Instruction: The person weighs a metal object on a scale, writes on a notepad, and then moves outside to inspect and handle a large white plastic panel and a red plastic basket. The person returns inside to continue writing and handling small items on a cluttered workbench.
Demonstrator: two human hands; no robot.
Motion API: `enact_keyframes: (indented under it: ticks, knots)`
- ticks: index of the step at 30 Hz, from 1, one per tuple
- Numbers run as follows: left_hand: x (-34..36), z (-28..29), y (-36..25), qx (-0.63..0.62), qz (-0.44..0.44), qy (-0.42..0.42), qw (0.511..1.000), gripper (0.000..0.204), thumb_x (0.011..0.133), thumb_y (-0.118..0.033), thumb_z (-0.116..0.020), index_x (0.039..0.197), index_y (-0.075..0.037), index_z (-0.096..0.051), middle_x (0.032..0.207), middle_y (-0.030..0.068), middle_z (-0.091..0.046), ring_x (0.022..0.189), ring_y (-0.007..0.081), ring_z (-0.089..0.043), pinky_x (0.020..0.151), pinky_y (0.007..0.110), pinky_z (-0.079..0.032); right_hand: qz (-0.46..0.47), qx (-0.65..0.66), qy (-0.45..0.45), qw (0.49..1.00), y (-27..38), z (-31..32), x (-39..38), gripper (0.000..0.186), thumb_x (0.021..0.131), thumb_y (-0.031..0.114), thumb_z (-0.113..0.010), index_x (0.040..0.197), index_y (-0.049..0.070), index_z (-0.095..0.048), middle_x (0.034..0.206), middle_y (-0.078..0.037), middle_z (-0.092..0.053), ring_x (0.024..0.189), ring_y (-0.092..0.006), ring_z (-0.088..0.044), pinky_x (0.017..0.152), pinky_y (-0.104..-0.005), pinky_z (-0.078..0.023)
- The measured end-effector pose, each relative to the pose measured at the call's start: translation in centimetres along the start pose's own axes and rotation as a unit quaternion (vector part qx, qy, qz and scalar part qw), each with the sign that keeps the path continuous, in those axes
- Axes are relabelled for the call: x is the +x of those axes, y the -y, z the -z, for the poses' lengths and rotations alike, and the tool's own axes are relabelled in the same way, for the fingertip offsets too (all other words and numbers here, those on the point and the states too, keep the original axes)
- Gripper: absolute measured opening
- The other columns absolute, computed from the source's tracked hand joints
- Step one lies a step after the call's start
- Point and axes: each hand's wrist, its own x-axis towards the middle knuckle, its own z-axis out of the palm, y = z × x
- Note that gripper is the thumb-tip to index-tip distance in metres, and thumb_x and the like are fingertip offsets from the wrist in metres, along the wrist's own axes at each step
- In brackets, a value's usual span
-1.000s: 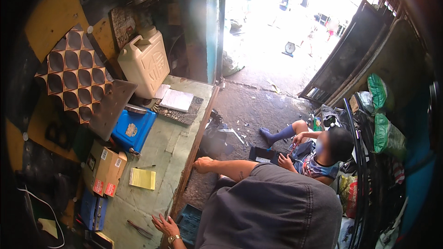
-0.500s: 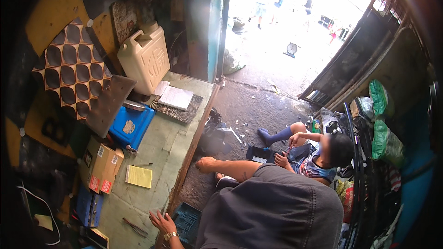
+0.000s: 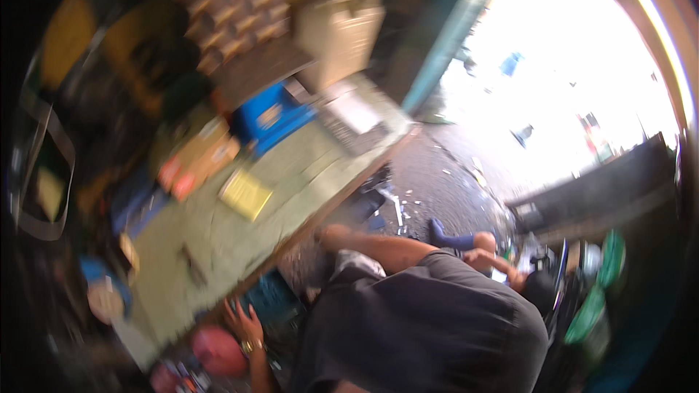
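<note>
My left hand, with a gold-coloured watch at its wrist, is held beside the near table edge with fingers spread and nothing in it. Close by are a dark teal plastic crate below the table edge and a pink rounded thing. Dark grey cloth covers my lap, and a bare limb, apparently a crossed leg, reaches out of it toward the table. A sliver of skin at the lower edge may be my right hand; its fingers are hidden. The picture is smeared by motion.
The green-topped table bears a yellow notepad, cardboard box, blue case, and tan jerrycan. A person in blue socks sits on the floor. Green bags stand at right; a bright doorway lies beyond.
The view has swung left and tilted, bringing the pink rounded thing into sight. My left hand stays spread beside the table edge. The seated person appears lower, partly behind the grey cloth.
</note>
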Motion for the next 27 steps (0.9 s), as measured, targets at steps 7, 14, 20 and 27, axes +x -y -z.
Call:
enact_keyframes:
  ticks: [7,14,20,27]
  knots:
    - [-11.3,2.2,4.1,0.063,0.190,0.018,0.979,0.047,0.088,-0.029,-0.062,0.129,-0.007,-0.055,0.150,0.0223,-0.034,0.133,0.0471,-0.035,0.108,0.056,-0.032,0.183,0.075,0.003,0.980,6.3,1.6,2.7,0.031,0.088,0.024,-0.059,0.115,0.010,-0.065,0.109,-0.015,-0.068,0.102,-0.0326,-0.065,0.089,-0.0430,-0.051]
    - [-23.9,1.9,-1.5,0.095,0.434,0.081,0.892,0.051,0.088,-0.032,-0.063,0.132,-0.009,-0.053,0.151,0.0217,-0.032,0.136,0.0445,-0.032,0.110,0.055,-0.030,0.239,0.108,0.068,0.963,10.8,2.9,6.8,0.027,0.091,0.027,-0.059,0.112,0.012,-0.066,0.102,-0.016,-0.068,0.097,-0.0337,-0.066,0.086,-0.0431,-0.051]
    - [-28.6,3.8,-8.5,0.108,0.526,0.090,0.839,0.048,0.088,-0.030,-0.062,0.132,-0.011,-0.054,0.150,0.0208,-0.034,0.137,0.0427,-0.032,0.110,0.054,-0.029,0.288,0.100,0.113,0.946,13.8,1.3,9.1,0.024,0.089,0.018,-0.065,0.110,0.008,-0.067,0.091,-0.014,-0.070,0.084,-0.0232,-0.068,0.075,-0.0337,-0.053]
    - [-26.4,9.3,-10.4,0.154,0.553,0.096,0.813,0.048,0.088,-0.028,-0.063,0.133,-0.011,-0.053,0.152,0.0175,-0.030,0.140,0.0413,-0.027,0.114,0.054,-0.025,0.378,0.101,0.219,0.894,17.4,-1.6,10.1,0.026,0.090,0.018,-0.064,0.113,0.006,-0.066,0.092,-0.013,-0.070,0.080,-0.0232,-0.066,0.073,-0.0342,-0.052]
